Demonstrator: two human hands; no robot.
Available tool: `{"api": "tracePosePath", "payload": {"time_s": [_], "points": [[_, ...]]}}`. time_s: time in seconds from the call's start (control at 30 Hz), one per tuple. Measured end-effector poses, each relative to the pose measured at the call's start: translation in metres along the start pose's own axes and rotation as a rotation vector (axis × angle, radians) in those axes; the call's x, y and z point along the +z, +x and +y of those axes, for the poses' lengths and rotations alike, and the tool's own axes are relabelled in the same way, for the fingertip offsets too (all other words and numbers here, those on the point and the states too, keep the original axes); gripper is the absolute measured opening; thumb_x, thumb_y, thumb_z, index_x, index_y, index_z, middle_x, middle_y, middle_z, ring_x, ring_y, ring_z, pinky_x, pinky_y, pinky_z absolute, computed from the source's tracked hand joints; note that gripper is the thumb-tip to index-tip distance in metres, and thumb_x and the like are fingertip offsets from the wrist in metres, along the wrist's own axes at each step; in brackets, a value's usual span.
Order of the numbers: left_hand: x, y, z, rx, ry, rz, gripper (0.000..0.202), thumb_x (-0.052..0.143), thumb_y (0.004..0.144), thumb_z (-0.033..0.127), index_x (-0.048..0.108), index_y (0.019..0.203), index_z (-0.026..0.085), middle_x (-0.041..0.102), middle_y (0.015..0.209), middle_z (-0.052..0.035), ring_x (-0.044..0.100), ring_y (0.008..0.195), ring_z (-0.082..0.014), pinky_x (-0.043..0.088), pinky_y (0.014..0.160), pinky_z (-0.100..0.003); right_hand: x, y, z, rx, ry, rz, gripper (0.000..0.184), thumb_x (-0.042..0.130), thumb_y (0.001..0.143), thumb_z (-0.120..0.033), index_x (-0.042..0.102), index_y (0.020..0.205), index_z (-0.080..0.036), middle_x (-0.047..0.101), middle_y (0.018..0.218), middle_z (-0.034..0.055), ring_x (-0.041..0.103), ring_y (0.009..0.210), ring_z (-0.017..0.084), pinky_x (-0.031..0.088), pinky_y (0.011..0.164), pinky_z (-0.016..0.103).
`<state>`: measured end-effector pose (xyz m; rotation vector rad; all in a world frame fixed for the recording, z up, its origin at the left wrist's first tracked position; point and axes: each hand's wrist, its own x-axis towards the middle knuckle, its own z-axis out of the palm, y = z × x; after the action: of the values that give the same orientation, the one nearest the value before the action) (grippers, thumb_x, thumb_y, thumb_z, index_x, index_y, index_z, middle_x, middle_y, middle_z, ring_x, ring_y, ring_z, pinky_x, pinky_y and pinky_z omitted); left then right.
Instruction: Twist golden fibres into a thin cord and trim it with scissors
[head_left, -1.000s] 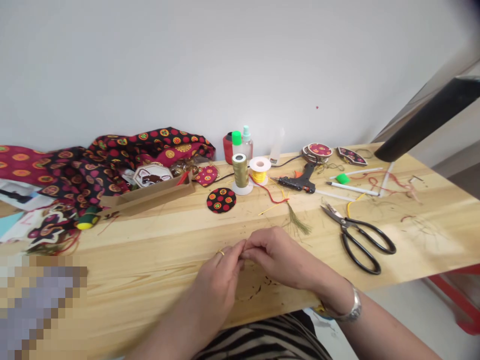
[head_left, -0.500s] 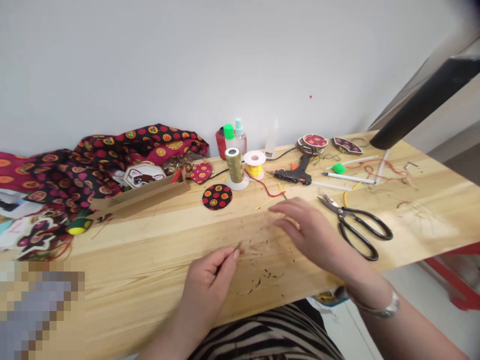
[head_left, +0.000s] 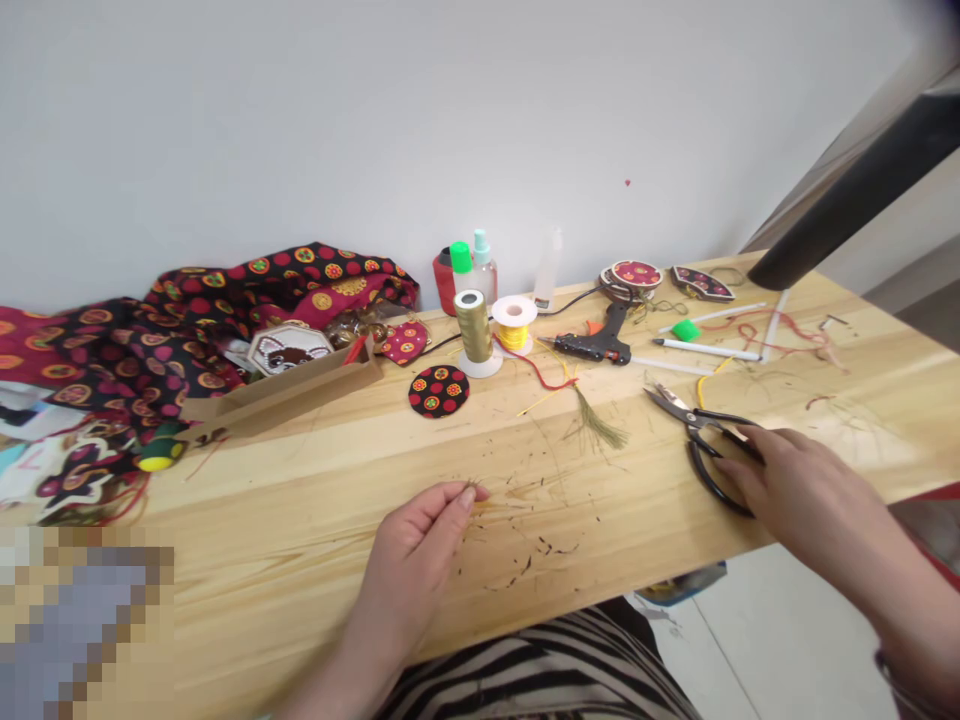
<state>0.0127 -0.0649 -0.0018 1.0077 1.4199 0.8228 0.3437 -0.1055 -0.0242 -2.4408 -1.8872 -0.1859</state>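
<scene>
My left hand point(head_left: 424, 530) is closed in a pinch above the wooden table, with short ends of olive-gold thread point(head_left: 474, 484) poking out between thumb and forefinger. The rest of what it holds is hidden. Over the handles of the black-handled scissors point(head_left: 694, 415), my right hand point(head_left: 795, 490) has its thumb and fingers on the grips; the blades lie on the table pointing away to the left. Between the two hands, further back, an olive-gold thread tassel point(head_left: 596, 420) lies beside a red cord point(head_left: 541, 375).
Thread spools, gold point(head_left: 472, 330) and yellow point(head_left: 513, 335), stand near a glue gun point(head_left: 596, 345). A round patterned fabric piece point(head_left: 439, 391) lies before them. Patterned cloth point(head_left: 300, 270) and a cardboard tray point(head_left: 292, 400) are at left. Dark scraps point(head_left: 544, 547) litter the table.
My right hand has moved right, from beside the tassel to the scissors' handles. The tassel now shows uncovered on the table. My left hand keeps its pinch in nearly the same place.
</scene>
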Motion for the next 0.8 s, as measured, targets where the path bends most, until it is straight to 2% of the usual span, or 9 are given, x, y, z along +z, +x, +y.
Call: {"api": "tracePosePath", "payload": {"time_s": [0.17,0.3,0.37,0.47,0.53,0.57,0.63,0.7,0.8], "points": [[0.002,0.0,0.0,-0.001,0.039,-0.025,0.031,0.062,0.074,0.045,0.07,0.085,0.017,0.032,0.043,0.0087,0.025,0.04,-0.0076,0.017,0.041,-0.021,-0.008,0.009,0.003,-0.038,0.015,-0.132,0.035,0.045,0.083,-0.032,0.058,0.105,-0.008,0.063,0.096,0.0214,0.06,0.089,0.033,0.048,0.078,0.041],[0.002,0.0,-0.001,-0.029,0.059,-0.02,0.033,0.06,0.075,0.046,0.067,0.088,0.016,0.029,0.043,0.0097,0.023,0.041,-0.0077,0.015,0.041,-0.021,-0.019,0.013,0.006,-0.026,0.046,-0.283,0.04,0.049,0.077,-0.033,0.055,0.109,-0.01,0.059,0.099,0.0192,0.06,0.088,0.031,0.049,0.076,0.041],[0.0,0.001,-0.002,-0.038,0.045,-0.023,0.035,0.059,0.076,0.047,0.066,0.091,0.016,0.029,0.044,0.01,0.022,0.041,-0.0075,0.015,0.041,-0.021,-0.025,0.011,0.006,0.003,0.078,-0.281,0.042,0.049,0.076,-0.038,0.054,0.109,-0.013,0.057,0.103,0.0183,0.06,0.087,0.031,0.049,0.074,0.042],[-0.003,0.004,-0.005,-0.023,0.019,-0.04,0.035,0.058,0.078,0.047,0.064,0.095,0.016,0.03,0.045,0.0099,0.023,0.042,-0.0075,0.017,0.041,-0.02,-0.037,0.001,0.0,0.079,0.238,-0.184,0.042,0.049,0.074,-0.048,0.056,0.104,-0.018,0.058,0.101,0.0162,0.059,0.084,0.031,0.049,0.072,0.044],[-0.003,0.005,-0.007,-0.011,0.013,-0.04,0.034,0.057,0.08,0.046,0.064,0.096,0.017,0.031,0.045,0.0099,0.024,0.043,-0.0074,0.018,0.041,-0.02,-0.045,-0.011,-0.014,0.052,0.519,-0.217,0.044,0.054,0.072,-0.05,0.055,0.106,-0.021,0.061,0.098,0.0131,0.059,0.083,0.03,0.05,0.069,0.041],[-0.003,0.005,-0.007,-0.01,0.01,-0.039,0.034,0.057,0.08,0.046,0.064,0.097,0.017,0.031,0.045,0.01,0.024,0.042,-0.0072,0.019,0.041,-0.019,-0.05,-0.018,-0.023,0.013,0.698,-0.279,0.046,0.057,0.071,-0.05,0.055,0.108,-0.023,0.062,0.098,0.0113,0.06,0.082,0.03,0.05,0.066,0.038],[-0.002,0.005,-0.007,-0.017,0.004,-0.033,0.033,0.057,0.081,0.045,0.064,0.096,0.017,0.031,0.045,0.0101,0.023,0.042,-0.0069,0.018,0.04,-0.019,-0.061,-0.03,-0.048,-0.085,0.982,-0.491,0.055,0.063,0.067,-0.046,0.053,0.116,-0.024,0.063,0.103,0.0095,0.061,0.083,0.028,0.052,0.065,0.035],[-0.001,0.004,-0.007,-0.028,-0.009,-0.024,0.033,0.057,0.08,0.046,0.064,0.096,0.017,0.03,0.046,0.0101,0.022,0.041,-0.0065,0.017,0.039,-0.019,-0.072,-0.036,-0.075,-0.133,1.046,-0.6,0.052,0.07,0.061,-0.037,0.058,0.111,-0.024,0.065,0.099,0.0083,0.061,0.082,0.028,0.051,0.065,0.033],[-0.003,0.002,-0.008,-0.027,-0.026,0.005,0.033,0.059,0.079,0.045,0.065,0.096,0.017,0.029,0.045,0.0102,0.02,0.041,-0.0063,0.015,0.039,-0.019,-0.085,-0.036,-0.112,-0.224,1.023,-0.8,0.028,0.069,0.064,-0.026,0.064,0.092,-0.023,0.066,0.083,0.0036,0.059,0.076,0.023,0.048,0.063,0.028]]}}
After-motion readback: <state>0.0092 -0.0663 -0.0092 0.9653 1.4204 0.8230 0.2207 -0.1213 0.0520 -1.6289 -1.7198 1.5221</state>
